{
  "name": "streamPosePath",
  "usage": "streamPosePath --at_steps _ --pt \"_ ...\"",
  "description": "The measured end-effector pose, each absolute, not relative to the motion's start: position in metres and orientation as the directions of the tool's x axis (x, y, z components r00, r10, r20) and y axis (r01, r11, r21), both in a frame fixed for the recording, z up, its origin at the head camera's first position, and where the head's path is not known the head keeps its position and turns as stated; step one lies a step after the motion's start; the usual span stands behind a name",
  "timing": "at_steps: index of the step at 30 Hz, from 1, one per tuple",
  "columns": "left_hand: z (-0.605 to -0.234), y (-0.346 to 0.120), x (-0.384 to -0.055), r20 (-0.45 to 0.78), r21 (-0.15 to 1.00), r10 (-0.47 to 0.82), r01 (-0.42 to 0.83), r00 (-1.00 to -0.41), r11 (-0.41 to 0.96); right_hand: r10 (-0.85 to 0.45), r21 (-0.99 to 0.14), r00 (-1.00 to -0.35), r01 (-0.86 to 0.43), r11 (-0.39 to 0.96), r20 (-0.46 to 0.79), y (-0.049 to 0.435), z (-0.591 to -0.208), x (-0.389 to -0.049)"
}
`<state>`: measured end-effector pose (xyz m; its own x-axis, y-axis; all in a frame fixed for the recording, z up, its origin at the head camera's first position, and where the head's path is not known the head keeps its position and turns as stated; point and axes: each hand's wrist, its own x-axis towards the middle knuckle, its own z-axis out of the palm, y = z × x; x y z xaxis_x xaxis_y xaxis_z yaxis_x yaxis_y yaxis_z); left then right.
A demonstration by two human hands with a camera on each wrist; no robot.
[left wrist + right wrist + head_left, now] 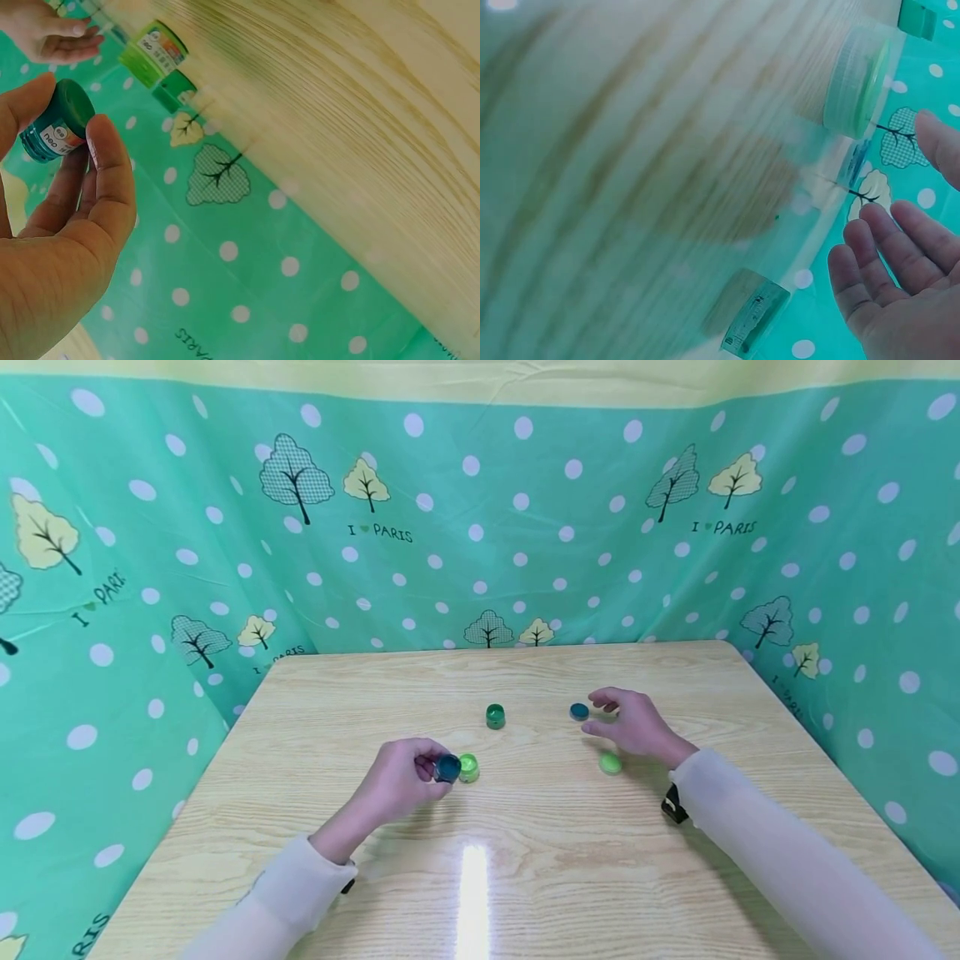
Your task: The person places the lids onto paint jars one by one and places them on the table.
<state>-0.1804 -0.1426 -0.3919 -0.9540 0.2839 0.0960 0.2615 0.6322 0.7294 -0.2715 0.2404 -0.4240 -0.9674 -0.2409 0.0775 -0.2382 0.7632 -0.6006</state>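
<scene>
In the head view my left hand (399,778) pinches a small dark teal jar (448,767) between thumb and fingers, above the table. In the left wrist view the label of that teal jar (58,133) reads "neo". Right beside it stands a light green jar (468,768). My right hand (632,724) has thumb and fingers spread apart, its fingertips close to a flat, round, dark blue lid (579,712). Nothing is between those fingers in the right wrist view. A light green lid (611,763) lies below the right hand.
Farther back on the wooden table (360,693) stands a dark green jar (495,717). A green dotted curtain (517,468) hangs behind the table and along both sides. A bright light reflection shows at the front.
</scene>
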Motion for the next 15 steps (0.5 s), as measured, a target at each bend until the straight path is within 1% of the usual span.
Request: streamPosePath --at_steps 9,15 --pt "-0.393 -0.136 -0.175 0.124 0.724 0.332 0.314 -0.935 0.614 -0.213 -0.631 -0.977 -0.180 0.755 0.025 0.238 -0.424 -0.280" --pt "-0.391 -0.131 -0.172 0.132 0.726 0.348 0.329 -0.928 0.603 -0.202 -0.637 -0.979 -0.167 0.753 0.018 0.237 -0.424 -0.284"
